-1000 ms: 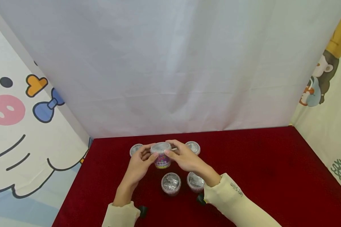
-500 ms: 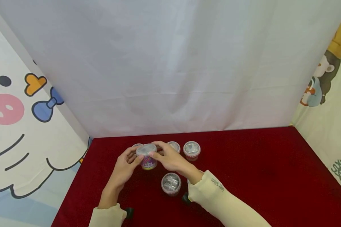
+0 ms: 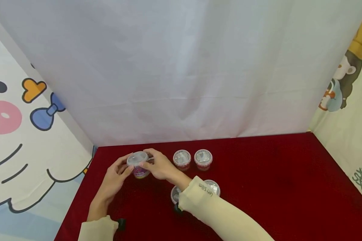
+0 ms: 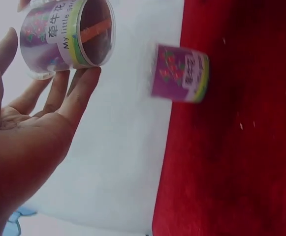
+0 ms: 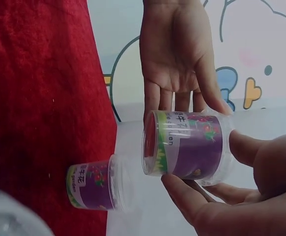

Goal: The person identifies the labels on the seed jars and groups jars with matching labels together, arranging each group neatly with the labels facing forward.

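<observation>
A clear plastic cup with a purple flower-printed label and a pale lid (image 3: pixel 137 159) is held up above the red cloth, on the left. My left hand (image 3: pixel 116 175) grips its left side, thumb in front and fingers behind. On its other side, my right hand (image 3: pixel 162 166) pinches it near the lid. In the left wrist view, the held cup's bottom (image 4: pixel 96 34) shows an orange strip inside. A matching cup (image 4: pixel 179 73) stands on the cloth beyond; the held cup and hands hide it in the head view.
Two lidded cups (image 3: pixel 182 159) (image 3: pixel 203 159) stand side by side at the back. Two more (image 3: pixel 174 194) (image 3: pixel 213 186) stand nearer, partly covered by my right sleeve (image 3: pixel 211 201). A white curtain (image 3: pixel 181 83) hangs behind the red cloth (image 3: pixel 274 187), with printed panels at both sides.
Both hands have carried the held cup leftward. The back cups have come into full view, while the right sleeve now covers part of the front ones.
</observation>
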